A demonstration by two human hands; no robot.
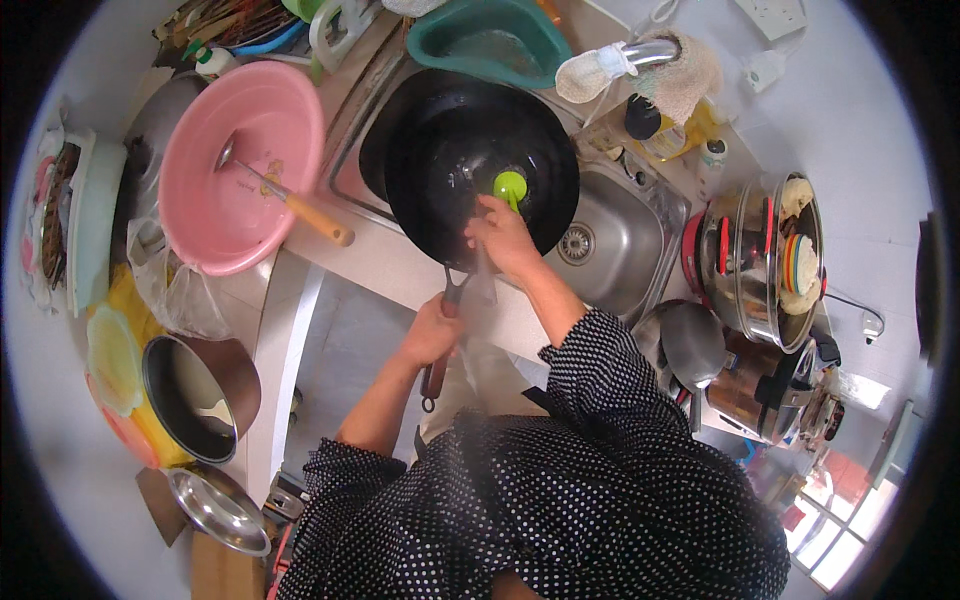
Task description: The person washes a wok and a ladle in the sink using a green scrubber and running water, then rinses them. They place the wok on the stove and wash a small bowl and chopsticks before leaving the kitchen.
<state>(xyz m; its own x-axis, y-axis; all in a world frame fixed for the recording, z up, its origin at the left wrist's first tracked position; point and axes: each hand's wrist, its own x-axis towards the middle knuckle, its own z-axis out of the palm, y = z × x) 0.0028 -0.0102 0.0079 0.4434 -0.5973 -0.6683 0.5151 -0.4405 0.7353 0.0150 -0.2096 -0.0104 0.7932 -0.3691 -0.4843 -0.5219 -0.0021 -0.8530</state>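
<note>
A black wok [442, 150] lies tilted across the edge of the sink. My left hand [435, 330] is closed around its brown handle [435, 375], below the bowl. Over the wok's near side, my right hand [499, 236] grips the thin handle of a bright green round-headed utensil [511, 185], whose head is against the inside of the wok; whether it is a brush or a scrubber cannot be told. The steel sink basin [619, 232], with its drain, shows to the right of the wok.
A pink basin [240, 172] with a wooden-handled ladle [300, 206] is on the left, above a brown pot [202, 397]. A green basin [491, 45] and a cloth-wrapped faucet [649, 52] are behind the wok. A steel steamer [750, 262] with food stands right.
</note>
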